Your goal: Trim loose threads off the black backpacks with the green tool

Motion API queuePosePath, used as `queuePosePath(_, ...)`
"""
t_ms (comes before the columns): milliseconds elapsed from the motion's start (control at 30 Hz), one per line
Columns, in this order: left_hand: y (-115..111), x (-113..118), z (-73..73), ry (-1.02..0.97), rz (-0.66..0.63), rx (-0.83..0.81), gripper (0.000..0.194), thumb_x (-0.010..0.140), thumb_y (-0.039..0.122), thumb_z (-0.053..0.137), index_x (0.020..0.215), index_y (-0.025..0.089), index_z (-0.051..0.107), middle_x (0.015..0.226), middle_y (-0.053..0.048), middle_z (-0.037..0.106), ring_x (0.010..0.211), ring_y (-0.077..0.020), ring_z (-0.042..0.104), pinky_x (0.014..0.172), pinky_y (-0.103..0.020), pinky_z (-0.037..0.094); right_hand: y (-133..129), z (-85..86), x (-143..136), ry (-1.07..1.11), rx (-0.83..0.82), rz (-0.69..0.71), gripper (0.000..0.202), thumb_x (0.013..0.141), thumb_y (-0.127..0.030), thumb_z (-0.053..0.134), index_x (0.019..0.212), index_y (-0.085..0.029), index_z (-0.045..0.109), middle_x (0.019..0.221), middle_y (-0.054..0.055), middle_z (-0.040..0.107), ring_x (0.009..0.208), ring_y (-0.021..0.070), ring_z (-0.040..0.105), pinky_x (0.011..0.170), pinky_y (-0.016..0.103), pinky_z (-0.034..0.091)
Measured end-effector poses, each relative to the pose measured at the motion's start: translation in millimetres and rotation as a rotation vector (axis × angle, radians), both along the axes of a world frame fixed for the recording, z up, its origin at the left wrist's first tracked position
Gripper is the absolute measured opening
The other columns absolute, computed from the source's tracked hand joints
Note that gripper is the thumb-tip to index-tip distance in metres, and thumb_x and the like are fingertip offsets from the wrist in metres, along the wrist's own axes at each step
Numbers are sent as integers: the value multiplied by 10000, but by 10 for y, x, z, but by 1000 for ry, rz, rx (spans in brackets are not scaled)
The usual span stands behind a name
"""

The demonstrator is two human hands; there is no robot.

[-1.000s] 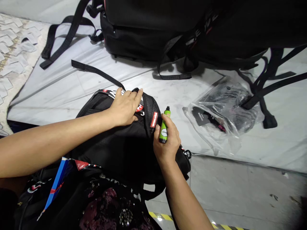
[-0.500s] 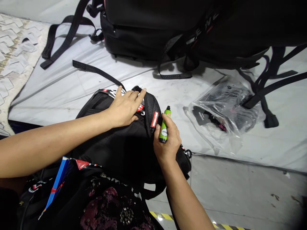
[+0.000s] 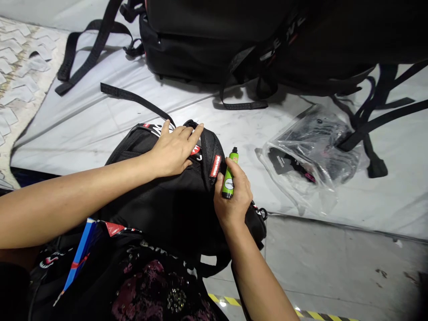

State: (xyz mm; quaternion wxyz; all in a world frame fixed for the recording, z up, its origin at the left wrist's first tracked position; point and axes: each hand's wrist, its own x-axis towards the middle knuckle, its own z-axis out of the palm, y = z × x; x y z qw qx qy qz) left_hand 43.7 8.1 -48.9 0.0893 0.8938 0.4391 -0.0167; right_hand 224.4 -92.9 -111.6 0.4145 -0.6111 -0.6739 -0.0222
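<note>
A black backpack [image 3: 160, 207] lies across the lap and the table edge, with white lettering and red patches near its top. Flat on its upper part rests my left hand [image 3: 175, 149], fingers spread, beside a black webbing strap [image 3: 140, 99] that trails out onto the table. My right hand [image 3: 236, 191] is wrapped around a small green tube with black ends [image 3: 230, 174], held upright at the bag's right side. Next to the tube, a red label [image 3: 216, 166] shows on the bag's padded strap. The tube's exact kind is not clear.
Large black bags [image 3: 214, 53] with loose straps stand along the back of the white-covered table [image 3: 83, 129]. A clear plastic bag [image 3: 314, 160] of dark items and tags lies to the right. Cut white pieces [image 3: 20, 67] are at the far left. A blue strip [image 3: 78, 256] is near the lap.
</note>
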Motion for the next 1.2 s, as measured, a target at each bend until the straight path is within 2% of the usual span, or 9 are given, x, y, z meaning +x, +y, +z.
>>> queuePosePath(300, 2, 6, 18, 11, 4, -14, 910, 880, 329, 682, 1568, 36, 163, 1485, -233, 467, 1368, -363, 436, 1170, -677, 198, -3, 4, 2, -12, -5, -8, 400, 939, -143, 558, 1332, -208, 586, 1266, 128, 693, 1124, 254, 686, 955, 423, 562)
queuePosePath(533, 75, -72, 72, -2, -51, -140, 909, 887, 255, 646, 1587, 78, 94, 1556, -235, 382, 1437, -347, 373, 1175, -654, 220, 3, 11, 2, -8, 19, -2, 401, 937, -139, 567, 1331, -208, 593, 1268, 126, 694, 1110, 247, 690, 952, 402, 562)
queuePosePath(600, 77, -111, 60, -55, -60, -125, 857, 903, 245, 625, 1592, 123, 130, 1578, -223, 358, 1450, -344, 369, 1175, -633, 239, 0, 20, 2, -11, 18, -2, 396, 940, -143, 566, 1330, -205, 592, 1273, 130, 691, 1114, 247, 689, 949, 403, 564)
queuePosePath(667, 53, -157, 38, -175, -70, -55, 677, 956, 246, 544, 1564, 161, 258, 1581, -185, 375, 1461, -311, 370, 1184, -580, 261, -10, 28, 6, -17, 17, -7, 388, 946, -153, 561, 1329, -202, 591, 1272, 136, 691, 1117, 251, 689, 941, 413, 569)
queuePosePath(800, -42, -246, 23, -463, -82, 184, 281, 1031, 285, 402, 1150, 202, 642, 1351, -83, 633, 1331, -209, 516, 1184, -461, 282, -35, 37, 23, -27, 13, -16, 384, 953, -171, 553, 1334, -207, 589, 1269, 134, 691, 1108, 258, 691, 936, 430, 571)
queuePosePath(867, -82, -276, 44, -520, -70, 271, 280, 1035, 313, 401, 966, 213, 654, 1147, -49, 714, 1165, -194, 598, 1126, -443, 328, -43, 38, 31, -17, 13, -14, 385, 953, -173, 555, 1334, -214, 590, 1263, 126, 693, 1109, 256, 687, 944, 426, 564)
queuePosePath(967, -99, -301, 91, -493, -74, 299, 281, 1029, 324, 415, 893, 213, 634, 998, -38, 719, 1012, -197, 614, 1017, -438, 372, -45, 37, 37, 0, 16, -13, 380, 953, -174, 556, 1329, -219, 593, 1243, 115, 698, 1105, 252, 685, 944, 416, 560)
queuePosePath(1100, -34, -301, 138, -345, -111, 217, 118, 957, 293, 573, 1004, 209, 642, 1223, -84, 662, 1201, -259, 543, 1005, -441, 375, -42, 35, 36, -2, 14, -13, 373, 952, -171, 557, 1320, -215, 597, 1240, 117, 697, 1104, 251, 684, 942, 410, 556)
queuePosePath(1200, 42, -259, 153, -191, -156, 128, 549, 826, 264, 751, 1318, 166, 528, 1481, -157, 492, 1382, -322, 415, 1078, -475, 345, -38, 34, 33, -7, 15, -10, 370, 954, -173, 553, 1320, -209, 595, 1235, 120, 698, 1107, 249, 683, 940, 405, 556)
